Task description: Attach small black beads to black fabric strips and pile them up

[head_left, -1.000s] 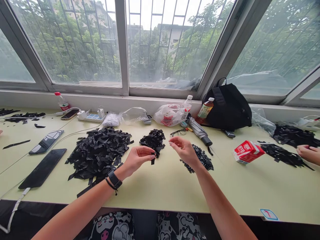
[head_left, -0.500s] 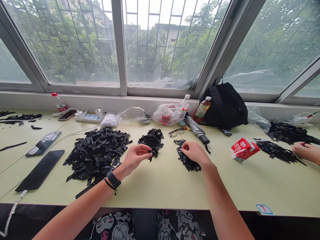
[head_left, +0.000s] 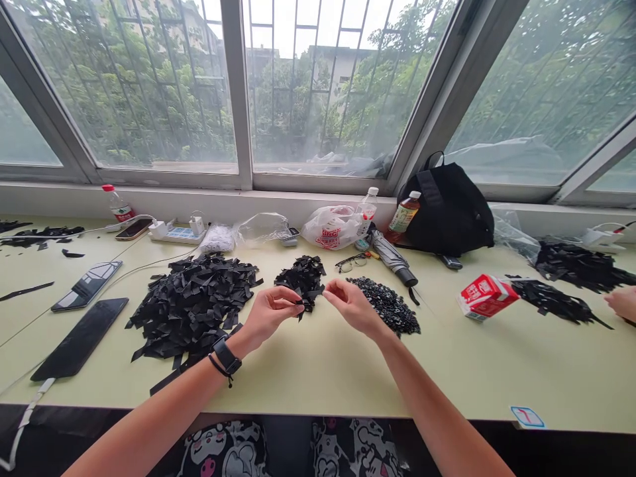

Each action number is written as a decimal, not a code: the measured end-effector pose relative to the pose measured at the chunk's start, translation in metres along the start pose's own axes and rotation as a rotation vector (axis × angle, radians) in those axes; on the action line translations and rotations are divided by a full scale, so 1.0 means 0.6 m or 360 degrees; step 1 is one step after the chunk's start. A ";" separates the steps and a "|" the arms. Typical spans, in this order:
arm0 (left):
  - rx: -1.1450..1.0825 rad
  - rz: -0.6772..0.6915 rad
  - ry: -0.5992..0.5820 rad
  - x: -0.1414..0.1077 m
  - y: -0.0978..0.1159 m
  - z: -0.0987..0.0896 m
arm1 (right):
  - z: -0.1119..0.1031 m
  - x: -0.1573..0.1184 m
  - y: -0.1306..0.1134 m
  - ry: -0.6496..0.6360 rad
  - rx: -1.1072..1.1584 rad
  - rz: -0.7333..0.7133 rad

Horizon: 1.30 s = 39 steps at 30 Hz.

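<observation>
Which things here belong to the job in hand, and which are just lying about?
Job:
left hand
right hand
big black strip heap
smaller black strip pile
tiny black rings

Lying about:
glasses
folded umbrella
red-and-white carton
black backpack

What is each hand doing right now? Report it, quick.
Left hand: closed, pinching a small black strip.
Right hand: closed, fingertips pinched; whether it holds anything cannot be told.
</observation>
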<state>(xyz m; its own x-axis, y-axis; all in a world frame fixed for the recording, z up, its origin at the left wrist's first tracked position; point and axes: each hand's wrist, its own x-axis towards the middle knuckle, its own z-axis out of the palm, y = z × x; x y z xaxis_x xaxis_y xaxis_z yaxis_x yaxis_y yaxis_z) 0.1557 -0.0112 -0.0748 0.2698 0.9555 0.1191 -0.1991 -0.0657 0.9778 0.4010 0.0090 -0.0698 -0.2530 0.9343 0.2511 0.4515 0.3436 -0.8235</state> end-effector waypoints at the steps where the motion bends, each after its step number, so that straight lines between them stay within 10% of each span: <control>1: -0.0004 0.0013 -0.0006 0.000 -0.001 0.000 | 0.021 -0.003 -0.009 -0.0119 0.0130 -0.0008; 7: -0.0026 0.0029 -0.0096 0.000 -0.008 -0.002 | 0.083 -0.017 -0.033 -0.0322 0.0503 0.0061; 25: -0.0045 0.0152 -0.0015 0.003 -0.015 0.001 | 0.072 -0.018 -0.042 -0.0316 0.0843 0.0149; 39: 0.0581 0.0520 0.0026 0.002 -0.031 -0.005 | 0.075 -0.011 -0.020 -0.0417 0.1311 0.0435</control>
<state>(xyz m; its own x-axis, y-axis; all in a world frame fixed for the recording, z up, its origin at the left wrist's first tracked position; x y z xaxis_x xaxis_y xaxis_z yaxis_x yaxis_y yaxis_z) 0.1571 -0.0079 -0.0931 0.2330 0.8723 0.4300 0.0733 -0.4566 0.8866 0.3587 -0.0057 -0.0844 -0.4591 0.8871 -0.0475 -0.2051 -0.1578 -0.9659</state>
